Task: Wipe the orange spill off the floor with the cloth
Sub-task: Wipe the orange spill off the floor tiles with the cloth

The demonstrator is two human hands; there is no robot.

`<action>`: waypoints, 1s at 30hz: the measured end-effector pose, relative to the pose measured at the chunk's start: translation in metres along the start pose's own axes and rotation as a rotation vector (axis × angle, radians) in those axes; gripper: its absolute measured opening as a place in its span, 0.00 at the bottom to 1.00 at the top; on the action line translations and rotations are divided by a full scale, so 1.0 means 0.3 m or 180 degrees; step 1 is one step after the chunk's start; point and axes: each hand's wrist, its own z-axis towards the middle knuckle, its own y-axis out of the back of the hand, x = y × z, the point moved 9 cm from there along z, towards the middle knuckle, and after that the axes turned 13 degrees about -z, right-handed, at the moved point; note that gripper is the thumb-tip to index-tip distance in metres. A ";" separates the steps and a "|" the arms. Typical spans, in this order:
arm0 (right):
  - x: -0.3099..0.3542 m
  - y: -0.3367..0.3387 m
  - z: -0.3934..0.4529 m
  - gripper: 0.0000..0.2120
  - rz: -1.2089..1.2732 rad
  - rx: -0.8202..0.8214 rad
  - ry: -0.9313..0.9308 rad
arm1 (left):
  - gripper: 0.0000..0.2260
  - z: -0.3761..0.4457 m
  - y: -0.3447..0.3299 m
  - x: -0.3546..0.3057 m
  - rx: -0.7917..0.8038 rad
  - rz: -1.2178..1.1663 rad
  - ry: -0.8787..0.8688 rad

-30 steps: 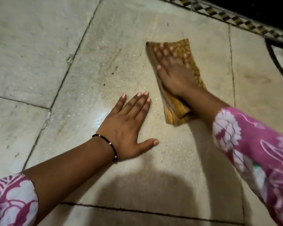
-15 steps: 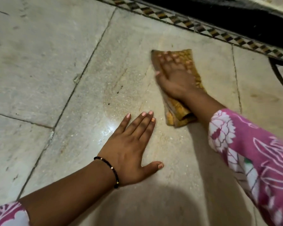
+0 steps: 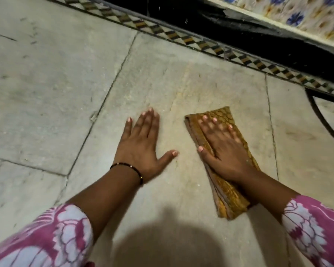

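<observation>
Hands pressed flat on a pale stone floor (image 3: 46,93). Right hand (image 3: 223,151), fingers (image 3: 218,126) straight and spread, presses a folded orange-brown cloth (image 3: 228,197). Left hand (image 3: 141,147) rests open just beside it, gripping nothing. Faint orange streak (image 3: 181,87) lies beyond the cloth.

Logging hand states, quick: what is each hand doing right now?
Left hand: open, flat on the floor, holding nothing.
Right hand: open, fingers straight, pressing the cloth.

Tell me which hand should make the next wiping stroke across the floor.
Right. The right hand already lies flat on the folded cloth, fingers spread over it. The left hand rests palm-down on bare floor beside it, apart from the cloth, likely bracing.
</observation>
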 end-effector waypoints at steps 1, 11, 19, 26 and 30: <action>-0.061 -0.005 0.019 0.32 0.0046 0.0008 -0.0310 | 0.42 0.009 -0.008 0.008 0.0049 0.0041 0.0049; -0.086 0.052 0.577 0.33 0.0151 0.0285 -0.0648 | 0.42 0.011 -0.019 0.008 0.0161 0.0147 0.0143; -0.350 0.008 0.265 0.34 -0.0037 0.0157 -0.1064 | 0.42 0.013 -0.022 0.019 0.0184 0.0053 0.0188; 0.018 0.058 0.539 0.30 0.0141 0.0216 -0.0319 | 0.43 0.012 -0.020 0.019 0.0166 0.0166 0.0225; 0.095 0.051 0.128 0.28 -0.0117 0.0026 0.0661 | 0.43 0.012 -0.022 0.019 0.0204 0.0171 0.0223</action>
